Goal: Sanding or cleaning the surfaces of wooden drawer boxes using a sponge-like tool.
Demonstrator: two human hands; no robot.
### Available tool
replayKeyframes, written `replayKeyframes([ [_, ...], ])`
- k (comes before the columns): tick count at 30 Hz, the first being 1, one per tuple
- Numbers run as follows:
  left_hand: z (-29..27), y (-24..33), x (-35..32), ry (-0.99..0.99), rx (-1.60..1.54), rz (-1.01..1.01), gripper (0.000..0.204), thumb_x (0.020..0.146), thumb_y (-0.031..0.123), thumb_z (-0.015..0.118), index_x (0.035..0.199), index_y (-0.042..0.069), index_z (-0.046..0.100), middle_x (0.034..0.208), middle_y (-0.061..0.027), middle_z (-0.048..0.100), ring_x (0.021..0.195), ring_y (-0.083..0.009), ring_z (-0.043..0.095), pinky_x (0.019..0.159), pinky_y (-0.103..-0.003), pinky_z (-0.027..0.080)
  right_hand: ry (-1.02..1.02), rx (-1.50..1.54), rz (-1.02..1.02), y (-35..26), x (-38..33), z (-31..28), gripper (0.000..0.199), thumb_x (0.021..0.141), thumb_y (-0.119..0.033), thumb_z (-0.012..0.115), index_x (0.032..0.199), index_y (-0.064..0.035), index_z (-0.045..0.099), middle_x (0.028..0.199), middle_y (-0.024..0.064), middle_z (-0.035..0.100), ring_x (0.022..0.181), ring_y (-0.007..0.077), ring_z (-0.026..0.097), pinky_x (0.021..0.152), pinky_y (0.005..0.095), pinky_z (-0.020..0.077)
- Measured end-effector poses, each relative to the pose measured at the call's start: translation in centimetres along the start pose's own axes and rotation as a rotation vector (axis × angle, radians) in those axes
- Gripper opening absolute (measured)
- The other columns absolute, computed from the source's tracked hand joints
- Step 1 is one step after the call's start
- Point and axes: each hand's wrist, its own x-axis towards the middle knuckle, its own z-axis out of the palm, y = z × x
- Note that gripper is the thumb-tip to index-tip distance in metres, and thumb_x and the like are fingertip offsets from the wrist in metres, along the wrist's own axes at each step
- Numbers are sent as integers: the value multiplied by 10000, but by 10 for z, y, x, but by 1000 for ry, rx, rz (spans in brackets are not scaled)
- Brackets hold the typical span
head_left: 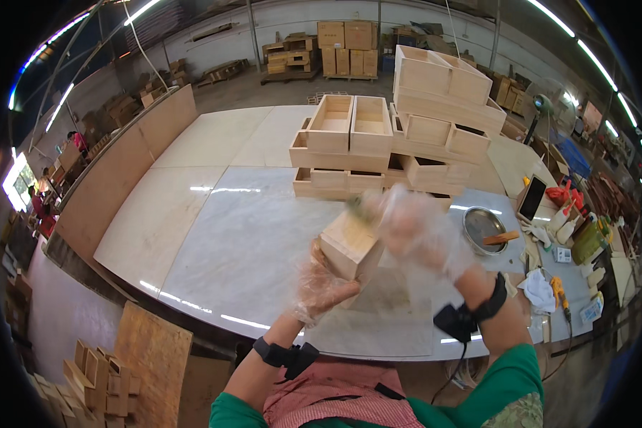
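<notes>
A small wooden box (349, 246) is held up above the near edge of a pale worktable (214, 214) in the head view, gripped between two hands in thin clear plastic gloves. The left hand (319, 285) cups the box from below, its fingers curled against the underside, while the right hand (414, 227), blurred in motion, presses on the box's top and far side; whether those fingers are spread or together cannot be told through the blur. The step appears to be a rubbing or wiping pass over the box's faces, and a fresh face would call for the left hand turning the box. Stacked wooden boxes (392, 143) fill the table's far side; a metal bowl (483, 228) sits toward the right edge among bottles (563, 225).
</notes>
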Motion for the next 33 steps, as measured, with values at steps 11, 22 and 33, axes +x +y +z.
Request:
replayKeyframes([
  [11, 9, -20, 7, 1, -206, 16, 697, 625, 188, 809, 1194, 38, 436, 1140, -117, 567, 1036, -209, 551, 913, -351, 453, -66, -97, 45, -26, 30, -6, 82, 853, -141, 546, 884, -66, 530, 743, 125, 568, 709, 301, 614, 584, 403, 480],
  [22, 13, -26, 7, 29, -159, 5, 717, 605, 228, 809, 1188, 41, 437, 1060, -141, 599, 969, -226, 584, 849, -376, 484, -174, 53, 12, -43, 25, -16, 194, 841, -114, 546, 1030, -96, 583, 798, 165, 580, 746, 355, 591, 642, 428, 489],
  [33, 4, -20, 4, -99, -220, -78, 900, 637, 112, 806, 1391, 63, 316, 1323, -54, 458, 1235, -170, 431, 1063, -338, 353, -186, -117, 320, -17, -23, -22, 178, 819, -105, 571, 993, -72, 582, 806, 186, 582, 759, 378, 583, 667, 450, 481],
])
